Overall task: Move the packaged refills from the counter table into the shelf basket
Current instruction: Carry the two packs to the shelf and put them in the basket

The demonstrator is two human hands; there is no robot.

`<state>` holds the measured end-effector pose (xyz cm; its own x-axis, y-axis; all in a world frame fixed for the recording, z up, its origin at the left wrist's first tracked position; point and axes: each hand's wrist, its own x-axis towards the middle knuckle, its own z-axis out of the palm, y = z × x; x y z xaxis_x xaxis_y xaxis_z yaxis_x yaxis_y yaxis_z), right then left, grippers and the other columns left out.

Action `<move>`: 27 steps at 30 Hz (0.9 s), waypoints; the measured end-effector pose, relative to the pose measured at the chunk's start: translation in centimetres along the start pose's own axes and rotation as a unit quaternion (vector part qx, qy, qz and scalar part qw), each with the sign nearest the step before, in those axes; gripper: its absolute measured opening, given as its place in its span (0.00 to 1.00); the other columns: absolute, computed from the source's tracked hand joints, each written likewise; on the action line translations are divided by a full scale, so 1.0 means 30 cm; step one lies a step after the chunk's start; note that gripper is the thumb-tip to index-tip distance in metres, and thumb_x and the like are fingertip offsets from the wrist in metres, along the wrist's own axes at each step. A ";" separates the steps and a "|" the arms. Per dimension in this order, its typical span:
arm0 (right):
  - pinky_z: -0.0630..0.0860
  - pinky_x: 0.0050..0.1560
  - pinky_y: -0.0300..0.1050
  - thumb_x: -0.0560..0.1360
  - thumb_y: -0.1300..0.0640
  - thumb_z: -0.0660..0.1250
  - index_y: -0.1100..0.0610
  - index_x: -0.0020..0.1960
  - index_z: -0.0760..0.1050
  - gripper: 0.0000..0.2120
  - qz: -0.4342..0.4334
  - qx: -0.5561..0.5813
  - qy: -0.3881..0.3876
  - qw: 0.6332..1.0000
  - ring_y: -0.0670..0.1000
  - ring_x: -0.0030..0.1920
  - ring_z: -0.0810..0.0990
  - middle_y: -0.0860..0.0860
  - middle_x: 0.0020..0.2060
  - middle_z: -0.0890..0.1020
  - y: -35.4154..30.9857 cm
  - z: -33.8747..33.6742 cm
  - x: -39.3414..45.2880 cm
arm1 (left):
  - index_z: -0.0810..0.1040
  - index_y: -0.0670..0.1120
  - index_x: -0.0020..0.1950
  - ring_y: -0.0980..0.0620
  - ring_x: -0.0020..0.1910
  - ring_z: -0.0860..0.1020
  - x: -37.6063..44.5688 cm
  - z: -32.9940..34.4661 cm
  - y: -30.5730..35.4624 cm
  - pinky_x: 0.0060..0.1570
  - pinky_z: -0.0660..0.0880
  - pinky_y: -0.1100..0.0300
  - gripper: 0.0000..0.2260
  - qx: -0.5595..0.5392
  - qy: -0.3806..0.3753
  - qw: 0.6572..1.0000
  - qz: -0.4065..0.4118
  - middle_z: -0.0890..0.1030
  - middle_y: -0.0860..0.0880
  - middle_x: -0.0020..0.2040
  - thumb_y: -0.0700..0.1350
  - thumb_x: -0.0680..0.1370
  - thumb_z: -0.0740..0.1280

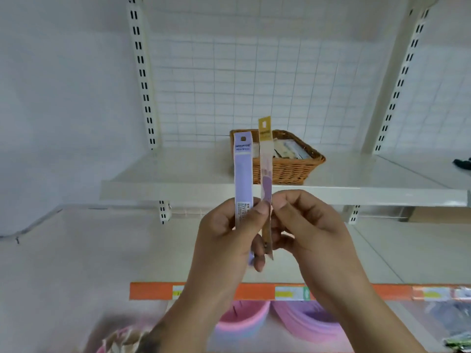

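Note:
Two long, narrow refill packs stand upright in front of me. My left hand grips the lower end of the lilac pack. My right hand pinches the clear pack with the gold header beside it, and my left thumb touches that pack too. Behind both packs, a woven brown basket sits on the white shelf and holds several flat packs. Both held packs are in front of and below the basket's rim.
White slotted uprights and a wire grid back panel frame the shelf. An orange price strip edges the lower shelf, with pink and purple round tubs beneath. A dark object lies on the shelf at far right.

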<state>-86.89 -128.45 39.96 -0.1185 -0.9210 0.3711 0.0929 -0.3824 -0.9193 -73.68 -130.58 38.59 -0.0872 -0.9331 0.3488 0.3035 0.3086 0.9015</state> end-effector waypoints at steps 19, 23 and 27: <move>0.67 0.25 0.33 0.78 0.60 0.71 0.50 0.48 0.81 0.04 -0.054 -0.352 0.025 0.934 0.42 0.23 0.73 0.46 0.32 0.84 -0.194 0.022 0.590 | 0.84 0.41 0.45 0.45 0.28 0.71 0.426 -0.076 0.135 0.28 0.70 0.57 0.12 0.008 0.003 0.999 -0.052 0.81 0.45 0.39 0.48 0.81 0.68; 0.73 0.32 0.38 0.76 0.62 0.72 0.52 0.46 0.84 0.06 0.065 -0.486 -0.038 0.871 0.45 0.36 0.80 0.47 0.44 0.85 -0.174 0.032 0.718 | 0.83 0.38 0.49 0.45 0.28 0.72 0.438 -0.106 0.098 0.27 0.71 0.57 0.11 -0.007 0.009 0.997 -0.082 0.80 0.44 0.38 0.45 0.83 0.66; 0.81 0.46 0.47 0.70 0.59 0.75 0.50 0.47 0.82 0.07 0.074 -0.613 -0.073 0.783 0.50 0.45 0.81 0.48 0.47 0.83 -0.118 0.052 0.735 | 0.82 0.38 0.50 0.44 0.26 0.75 0.431 -0.118 0.071 0.27 0.73 0.56 0.11 -0.009 0.008 0.996 -0.093 0.81 0.44 0.38 0.45 0.83 0.65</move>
<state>-88.30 -147.52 51.61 -0.0731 -0.9816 0.1763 -0.9348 0.0058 -0.3551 -70.80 -142.63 44.11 -0.1292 -0.9765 0.1727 0.3013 0.1273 0.9450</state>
